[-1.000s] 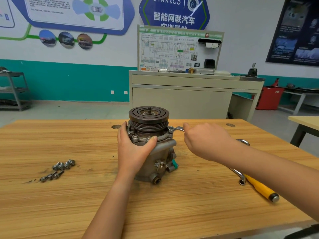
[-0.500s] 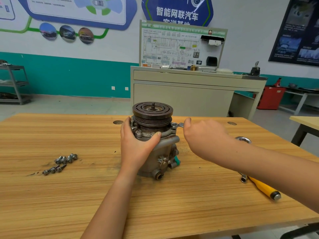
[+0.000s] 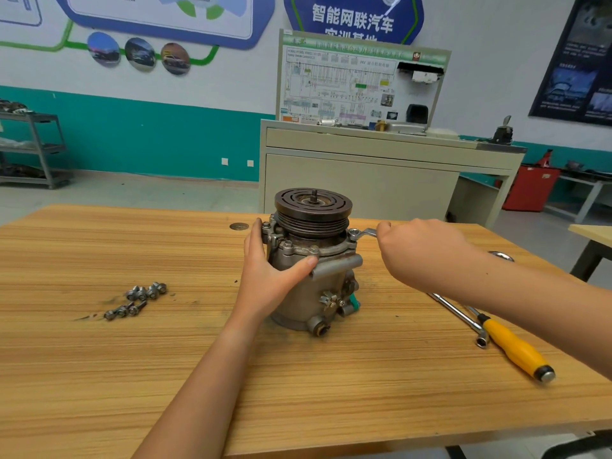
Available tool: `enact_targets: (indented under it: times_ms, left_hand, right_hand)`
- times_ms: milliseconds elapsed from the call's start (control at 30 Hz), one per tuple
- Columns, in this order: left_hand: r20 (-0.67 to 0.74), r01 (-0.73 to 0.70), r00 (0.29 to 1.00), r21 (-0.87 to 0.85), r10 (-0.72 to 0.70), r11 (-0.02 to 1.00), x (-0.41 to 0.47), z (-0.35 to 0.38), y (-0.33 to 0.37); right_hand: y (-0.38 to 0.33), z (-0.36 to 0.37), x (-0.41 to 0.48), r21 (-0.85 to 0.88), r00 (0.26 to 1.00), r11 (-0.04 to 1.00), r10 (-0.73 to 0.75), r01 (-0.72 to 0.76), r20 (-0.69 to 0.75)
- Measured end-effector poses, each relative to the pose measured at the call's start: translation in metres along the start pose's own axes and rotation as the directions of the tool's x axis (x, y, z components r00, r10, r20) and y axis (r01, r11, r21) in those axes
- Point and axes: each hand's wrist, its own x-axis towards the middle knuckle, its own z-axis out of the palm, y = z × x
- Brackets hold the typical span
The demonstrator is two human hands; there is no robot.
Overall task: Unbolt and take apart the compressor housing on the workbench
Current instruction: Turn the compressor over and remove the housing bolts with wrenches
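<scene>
Presently recorded, item by item.

- Compressor housing [image 3: 308, 289]: stood upright near the middle of the workbench [image 3: 99, 376], grooved pulley [image 3: 313, 207] uppermost.
- Left hand [image 3: 268, 276]: wrapped round the left flank of the housing, fingers curled behind it and thumb laid across the front just under the flange. The body is gripped and steadied.
- Right hand [image 3: 420, 253]: closed in a fist round the shank of a ring spanner [image 3: 362, 232], whose ring is seated on a bolt at the right edge of the flange.
- Flange bolts [image 3: 287, 244]: several are seen seated round the rim.
- Loose bolts [image 3: 139, 298]: a small cluster laid on the bench, well apart from the housing on its left.
- Socket bar [image 3: 457, 313] and yellow-handled screwdriver [image 3: 516, 349]: laid side by side on the bench to the right, partly hidden under the right forearm, untouched.

Step in hand, as judged: the unbolting stage, with one flange bolt engaged by the spanner. The housing is not yet parted.

Next move, as judged: the spanner is to be swung while the body is held against the turn, then reseated if its arc is spent. Once slack, the bolt is to be spun out by fingertip and set with the others. A slip off the bolt head is to be guarded against.
</scene>
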Motion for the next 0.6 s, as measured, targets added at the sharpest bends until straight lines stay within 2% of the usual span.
enact_targets:
  times_ms: [200,433,600]
  left_hand:
    - [0.016,-0.018,1.000,-0.011,0.018,1.000,-0.005,0.000,-0.006]
    - [-0.010,-0.017,1.000,-0.045,0.016,0.999,-0.008,0.000,-0.007]
    - [0.003,-0.035,0.999,-0.045,0.035,0.998,-0.012,-0.001,-0.009]
  right_hand:
    - [0.015,-0.002,0.009,0.094,0.996,0.996,-0.006,-0.002,0.091]
    - [0.009,-0.007,0.010,-0.034,0.997,0.998,-0.049,0.052,0.065]
    - [0.017,-0.008,0.011,0.087,0.993,0.995,-0.064,0.055,0.102]
